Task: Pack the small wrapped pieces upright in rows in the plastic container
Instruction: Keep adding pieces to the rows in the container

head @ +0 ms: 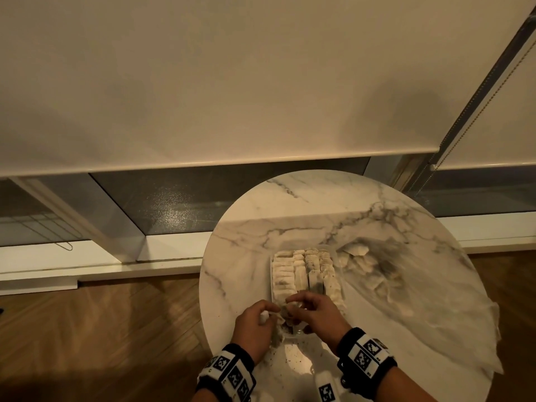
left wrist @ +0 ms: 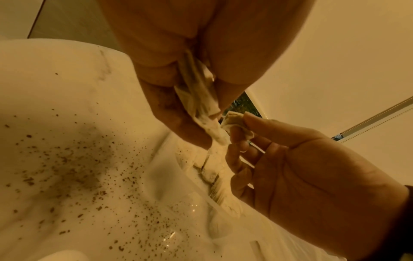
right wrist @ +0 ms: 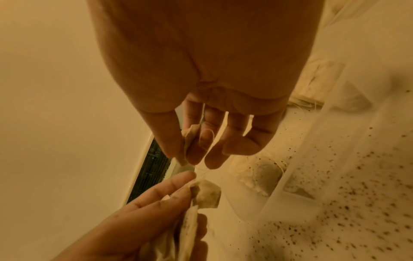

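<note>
A clear plastic container (head: 272, 281) lies mid-table, with several rows of small wrapped bags (head: 304, 271) standing upright in its far part. Both hands hover over its near end. My left hand (head: 271, 313) grips a bundle of several bags (left wrist: 196, 91) between thumb and fingers. My right hand (head: 291, 303) pinches a single bag (right wrist: 190, 139) between thumb and forefinger, close to the left hand's bundle (right wrist: 208, 194). A thin thread (right wrist: 211, 151) runs between the single bag and the bundle.
A loose heap of bags (head: 368, 268) lies on thin white paper (head: 464, 329) right of the container. Dark crumbs (left wrist: 67, 167) are scattered on the round marble table (head: 290, 204). Beyond the table's edge lie wooden floor and a window sill.
</note>
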### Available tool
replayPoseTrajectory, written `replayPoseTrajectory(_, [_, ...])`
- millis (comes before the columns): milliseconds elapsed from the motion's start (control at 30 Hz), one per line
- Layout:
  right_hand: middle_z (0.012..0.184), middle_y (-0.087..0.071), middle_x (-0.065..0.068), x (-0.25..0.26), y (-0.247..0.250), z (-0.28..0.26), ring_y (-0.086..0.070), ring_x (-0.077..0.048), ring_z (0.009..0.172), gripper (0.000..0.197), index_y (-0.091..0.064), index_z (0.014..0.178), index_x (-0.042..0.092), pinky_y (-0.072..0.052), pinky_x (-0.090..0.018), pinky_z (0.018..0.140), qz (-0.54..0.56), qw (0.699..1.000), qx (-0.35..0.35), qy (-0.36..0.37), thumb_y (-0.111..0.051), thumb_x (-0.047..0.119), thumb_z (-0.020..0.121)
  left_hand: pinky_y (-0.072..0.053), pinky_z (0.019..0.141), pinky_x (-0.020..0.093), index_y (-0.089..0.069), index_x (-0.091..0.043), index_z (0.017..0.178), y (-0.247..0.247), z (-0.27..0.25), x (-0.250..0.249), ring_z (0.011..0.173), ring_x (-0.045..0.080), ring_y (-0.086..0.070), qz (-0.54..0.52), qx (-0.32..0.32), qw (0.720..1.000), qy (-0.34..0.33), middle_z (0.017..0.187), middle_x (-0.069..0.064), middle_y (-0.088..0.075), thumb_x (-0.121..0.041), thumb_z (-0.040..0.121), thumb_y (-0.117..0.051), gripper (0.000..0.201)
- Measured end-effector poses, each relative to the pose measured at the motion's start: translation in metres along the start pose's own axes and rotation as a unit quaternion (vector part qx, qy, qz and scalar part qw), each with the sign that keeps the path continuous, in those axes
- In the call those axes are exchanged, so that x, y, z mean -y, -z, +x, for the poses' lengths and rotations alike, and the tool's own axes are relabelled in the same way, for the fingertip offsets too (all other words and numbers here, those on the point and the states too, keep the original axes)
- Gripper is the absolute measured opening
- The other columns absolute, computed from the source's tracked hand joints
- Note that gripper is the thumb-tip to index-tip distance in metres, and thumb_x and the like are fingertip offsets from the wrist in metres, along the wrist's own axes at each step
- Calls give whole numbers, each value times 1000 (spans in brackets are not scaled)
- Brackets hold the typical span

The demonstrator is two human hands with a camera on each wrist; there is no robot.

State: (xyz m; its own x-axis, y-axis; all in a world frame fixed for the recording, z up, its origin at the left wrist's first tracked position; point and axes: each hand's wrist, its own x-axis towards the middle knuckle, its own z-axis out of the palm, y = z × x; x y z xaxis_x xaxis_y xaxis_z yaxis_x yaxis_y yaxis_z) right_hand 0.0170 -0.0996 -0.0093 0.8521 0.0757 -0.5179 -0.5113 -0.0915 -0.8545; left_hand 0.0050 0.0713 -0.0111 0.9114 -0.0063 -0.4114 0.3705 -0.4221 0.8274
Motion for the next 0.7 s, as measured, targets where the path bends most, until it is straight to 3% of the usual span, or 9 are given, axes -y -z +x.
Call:
replayPoseTrajectory(100, [92,-76,-7,-1,0,0,-66,-13,74,12,-76,99,20,-49,-27,61,33,999,6,-6,-69,25,91,-44,59,6,-71,-29,92,-1,2,-2,71,-6,-63,-3,-2,1000,-8,88,-10,-71,-18,93,-64,13])
replayPoseTrajectory(200, [100,-74,-7,-3,1,1,-70,-18,87,14,-79,98,20,-53,-30,70,71,997,-7,-14,-70,28,90,-41,65,0,-71,-31,96,-1,4,-4,86,-7,-62,2,3,1000,-19,98,-16,-69,-22,93,-66,10])
replayPoseTrajectory(300, [97,-74,-15,-5,0,4,-71,-20,81,17,-76,101,6,-54,-24,61,136,990,-10,-26,-67,17,93,-39,68,-3,-71,-34,99,-2,5,-6,95,-9,-58,-1,5,1000,-19,101,-19,-68,-27,91,-68,10])
replayPoseTrajectory(400, [90,-74,-16,-7,1,5,-69,-19,71,17,-73,101,1,-53,-25,56,160,986,-22,-32,-64,13,94,-40,68,-2,-70,-36,100,-4,5,-8,89,-15,-57,-3,13,1000,-25,100,-21,-67,-30,90,-69,11])
replayPoseTrajectory(533, [91,-72,-17,-10,1,9,-68,-20,74,20,-71,103,5,-54,-27,59,136,990,-30,-27,-69,21,92,-44,59,4,-68,-33,92,-9,5,-10,69,-22,-57,-40,18,999,-30,87,-19,-67,-28,91,-70,6])
replayPoseTrajectory(633, [86,-71,-15,-7,0,7,-68,-21,73,21,-69,107,4,-55,-30,63,155,987,-16,-25,-70,18,91,-50,55,14,-70,-28,86,-11,5,-11,58,-10,-61,-69,15,997,-27,72,-11,-70,-28,90,-71,4])
replayPoseTrajectory(700, [86,-69,-16,-6,2,6,-67,-24,76,28,-66,112,7,-57,-34,69,178,984,5,-26,-74,12,86,-53,58,20,-72,-27,87,-11,9,-10,64,1,-65,-78,4,997,-17,75,-6,-73,-31,90,-70,6])
